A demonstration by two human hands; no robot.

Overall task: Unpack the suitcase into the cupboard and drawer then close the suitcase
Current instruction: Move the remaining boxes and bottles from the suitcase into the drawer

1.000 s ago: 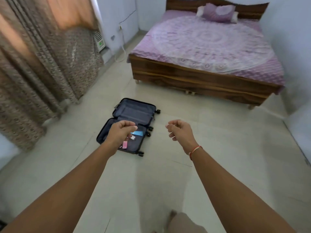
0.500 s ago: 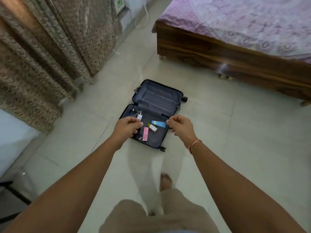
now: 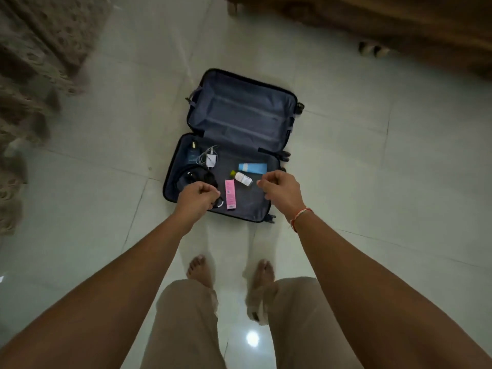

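both hands, left point(image 3: 198, 198) and right point(image 3: 281, 189), hang loosely curled, holding nothing, over the open suitcase point(image 3: 239, 113) at 12 o'clock.

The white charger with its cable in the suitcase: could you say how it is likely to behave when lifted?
The white charger looks small, so probably light. Its thin cable lies in loose loops, so it will likely dangle floppily and might snag the dark bottle beside it.
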